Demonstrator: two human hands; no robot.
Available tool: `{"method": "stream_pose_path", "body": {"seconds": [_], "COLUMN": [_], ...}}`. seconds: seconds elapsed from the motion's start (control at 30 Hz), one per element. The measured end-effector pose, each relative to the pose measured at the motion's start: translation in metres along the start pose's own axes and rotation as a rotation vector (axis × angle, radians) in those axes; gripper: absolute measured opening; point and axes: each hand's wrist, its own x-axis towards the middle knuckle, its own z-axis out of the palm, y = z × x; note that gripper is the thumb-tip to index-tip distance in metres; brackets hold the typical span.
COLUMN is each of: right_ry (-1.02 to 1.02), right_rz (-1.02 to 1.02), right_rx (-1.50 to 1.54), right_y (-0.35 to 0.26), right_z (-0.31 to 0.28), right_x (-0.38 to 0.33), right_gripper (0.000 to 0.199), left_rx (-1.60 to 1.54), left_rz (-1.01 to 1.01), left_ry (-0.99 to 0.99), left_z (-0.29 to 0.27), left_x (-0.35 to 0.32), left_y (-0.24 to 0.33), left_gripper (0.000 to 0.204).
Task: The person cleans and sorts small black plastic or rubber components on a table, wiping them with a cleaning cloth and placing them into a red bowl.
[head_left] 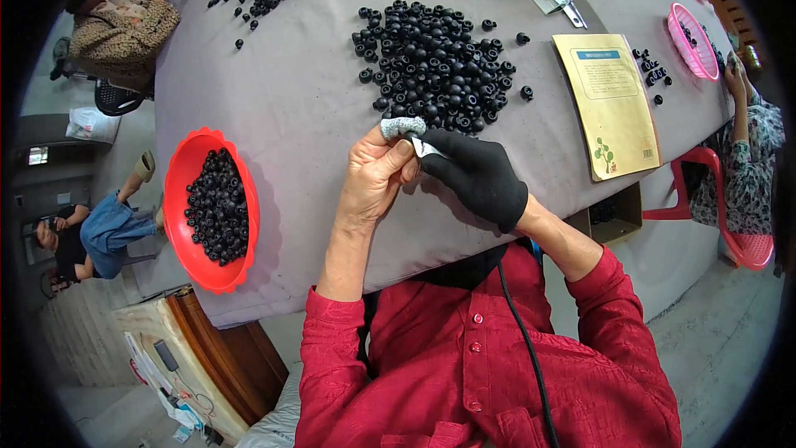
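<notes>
Two hands — left hand (375, 178), gloved right hand (481, 176) — pinching small part (424, 148).

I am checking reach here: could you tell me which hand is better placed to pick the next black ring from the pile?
Probably the right hand: it lies nearer the pile of black rings.

A red buttoned shirt with long sleeves, a black glove on the right hand (481, 178), left hand (373, 178) bare.
</notes>
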Motion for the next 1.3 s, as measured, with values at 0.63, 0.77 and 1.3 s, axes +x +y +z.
{"method": "stream_pose_path", "body": {"seconds": [0.63,0.77,1.3], "right_ry": [-0.089,-0.097,-0.028], "right_rz": [0.103,0.165,0.04], "right_rx": [-0.012,0.029,0.017], "right_y": [-0.007,-0.01,0.003], "right_z": [-0.008,-0.008,-0.002], "right_x": [0.003,0.003,0.003], "right_gripper": [0.029,0.029,0.028], "left_rx": [0.044,0.017,0.078], "left_rz": [0.029,0.036,0.011], "left_ry": [0.023,0.027,0.039], "left_z": [0.001,0.001,0.002], "left_x": [-0.003,-0.003,-0.003], "left_y": [-0.001,-0.002,-0.001], "left_gripper": [0.015,0.016,0.016]}}
